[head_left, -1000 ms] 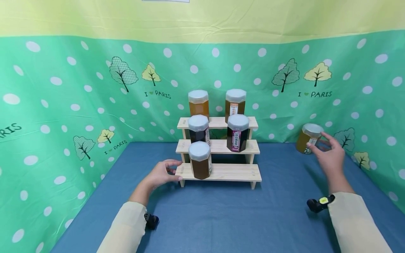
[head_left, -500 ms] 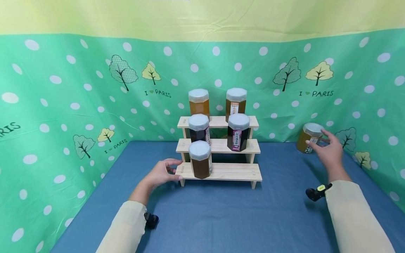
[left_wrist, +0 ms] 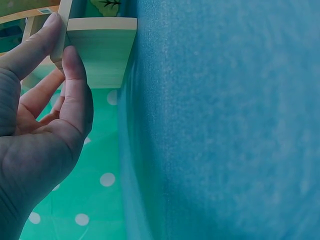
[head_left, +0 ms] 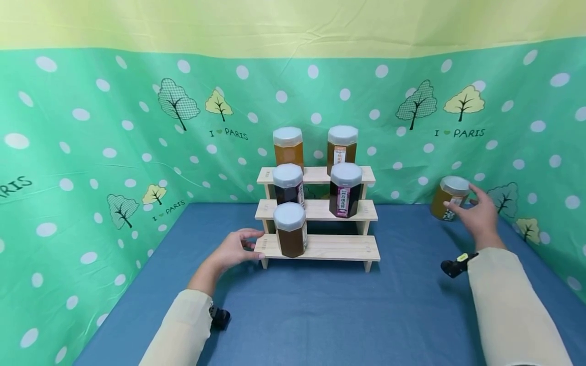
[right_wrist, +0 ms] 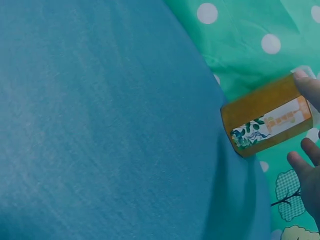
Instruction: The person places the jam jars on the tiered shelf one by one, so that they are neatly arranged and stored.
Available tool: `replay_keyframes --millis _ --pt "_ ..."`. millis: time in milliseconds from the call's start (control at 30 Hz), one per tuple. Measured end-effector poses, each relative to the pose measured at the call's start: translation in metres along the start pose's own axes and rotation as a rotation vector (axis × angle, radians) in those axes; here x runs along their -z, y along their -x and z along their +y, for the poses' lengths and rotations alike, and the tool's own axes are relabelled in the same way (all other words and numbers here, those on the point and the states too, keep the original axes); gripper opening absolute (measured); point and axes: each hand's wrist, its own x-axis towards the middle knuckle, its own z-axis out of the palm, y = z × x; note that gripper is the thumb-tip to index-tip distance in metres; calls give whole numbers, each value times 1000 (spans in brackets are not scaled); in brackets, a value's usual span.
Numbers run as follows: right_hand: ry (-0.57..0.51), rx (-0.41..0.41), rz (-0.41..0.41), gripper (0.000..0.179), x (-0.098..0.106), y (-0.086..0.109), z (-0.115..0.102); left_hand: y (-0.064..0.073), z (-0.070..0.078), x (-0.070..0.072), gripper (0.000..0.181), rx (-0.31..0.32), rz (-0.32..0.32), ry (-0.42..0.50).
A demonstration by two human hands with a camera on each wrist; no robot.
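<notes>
In the head view my left hand point(head_left: 235, 249) pinches the left end of the lowest step of a three-step wooden display rack point(head_left: 339, 246). The left wrist view shows thumb and fingertips at the edge of the rack's board point(left_wrist: 102, 25). Far right, my right hand point(head_left: 479, 217) is at a hexagonal amber jar point(head_left: 441, 199) with a pale lid, standing upright on the cloth. Its thumb overlaps the jar's front and its index finger lies beside the lid. The right wrist view shows the thumb point(right_wrist: 307, 87) at the jar's lid end, other fingers spread beside it.
The rack bears a brown jar point(head_left: 291, 239) at the bottom left, two dark jars point(head_left: 343, 201) on the middle step, and two amber jars point(head_left: 289, 154) on top. A blue cloth point(head_left: 348, 315) covers the table. Green polka-dot fabric point(head_left: 293, 76) hangs behind and along the sides.
My right forearm and wrist have shifted slightly up and left, the hand staying at the amber jar. The head view has tilted a little. Left hand, rack and jars keep their places.
</notes>
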Motion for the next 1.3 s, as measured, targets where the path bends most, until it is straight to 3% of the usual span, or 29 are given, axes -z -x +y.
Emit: replay_keyframes --millis 233,700,1067,1300 --pt "-16 14 -80 93 3 -5 -6 0 2 -1 59 -3 -2 7" --pt "-30 31 -115 96 1 -16 -6 1 3 -2 59 20 4 28" --pt "98 60 -140 90 8 -22 -9 1 2 -4 60 23 1 31" --pt "148 32 -91 78 8 -21 -8 1 3 -1 60 23 6 20"
